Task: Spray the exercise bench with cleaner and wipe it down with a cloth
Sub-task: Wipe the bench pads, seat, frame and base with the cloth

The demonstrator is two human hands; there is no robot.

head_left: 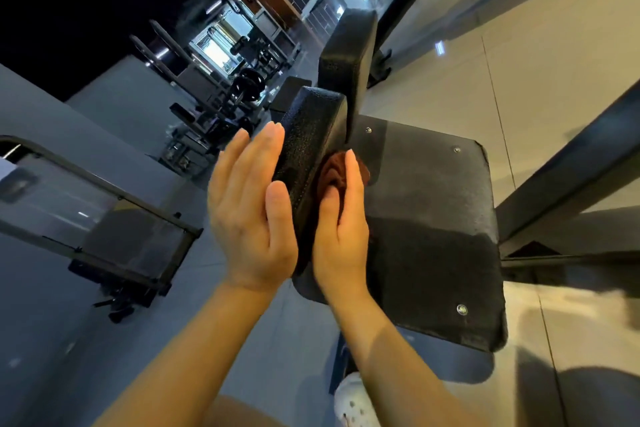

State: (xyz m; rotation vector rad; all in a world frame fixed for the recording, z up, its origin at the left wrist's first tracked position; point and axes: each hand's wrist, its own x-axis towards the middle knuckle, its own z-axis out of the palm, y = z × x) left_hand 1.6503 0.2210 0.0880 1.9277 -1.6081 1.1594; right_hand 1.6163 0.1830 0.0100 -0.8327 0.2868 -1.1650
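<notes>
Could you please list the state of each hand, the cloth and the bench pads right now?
left hand: open, flat against the narrow pad's outer side.
right hand: presses the cloth on the pad's other side.
cloth: bunched, brown.
narrow pad: upright, between both hands.
seat pad: bolted, unwiped sheen unclear.

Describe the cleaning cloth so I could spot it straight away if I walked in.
Start at the big black bench seat with screws at its corners. At its left edge a narrower black pad stands between two hands; the right hand presses the cloth against that pad's right side. It is the only reddish-brown, crumpled thing among smooth black padding.
</notes>
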